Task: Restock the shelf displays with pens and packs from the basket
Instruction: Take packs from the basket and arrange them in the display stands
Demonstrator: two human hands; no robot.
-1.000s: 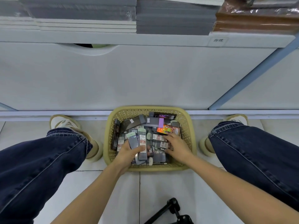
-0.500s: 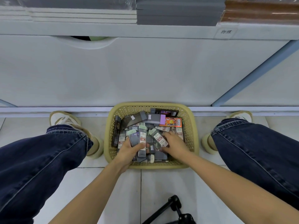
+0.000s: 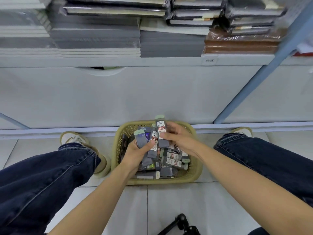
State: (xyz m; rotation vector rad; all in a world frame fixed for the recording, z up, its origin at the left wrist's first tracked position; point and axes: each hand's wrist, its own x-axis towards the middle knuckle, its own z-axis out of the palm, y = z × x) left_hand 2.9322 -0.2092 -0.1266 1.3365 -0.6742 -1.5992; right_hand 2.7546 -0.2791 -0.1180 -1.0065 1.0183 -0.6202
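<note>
Spanning the top, a white shelf (image 3: 152,62) carries stacked grey notebooks (image 3: 94,36) and a brown stack (image 3: 237,45) at its right end, above a plain white panel (image 3: 135,95). Below, on the tiled floor (image 3: 186,200), the person's legs (image 3: 42,175) in dark jeans spread to either side of a yellow-green basket (image 3: 197,170), which stands near the foot of the panel. The basket is full of loose packs (image 3: 172,161), grey with red-and-white labels. Both hands hover over its far half. The left hand (image 3: 137,152) curls fingers and thumb round a fan of packs (image 3: 141,139), their pale green caps pointing up. The right hand (image 3: 177,135), just beside it, pinches one labelled pack (image 3: 160,128) upright between thumb and fingers, right next to the left hand's bundle. A black stand (image 3: 181,224) shows at the bottom edge.
</note>
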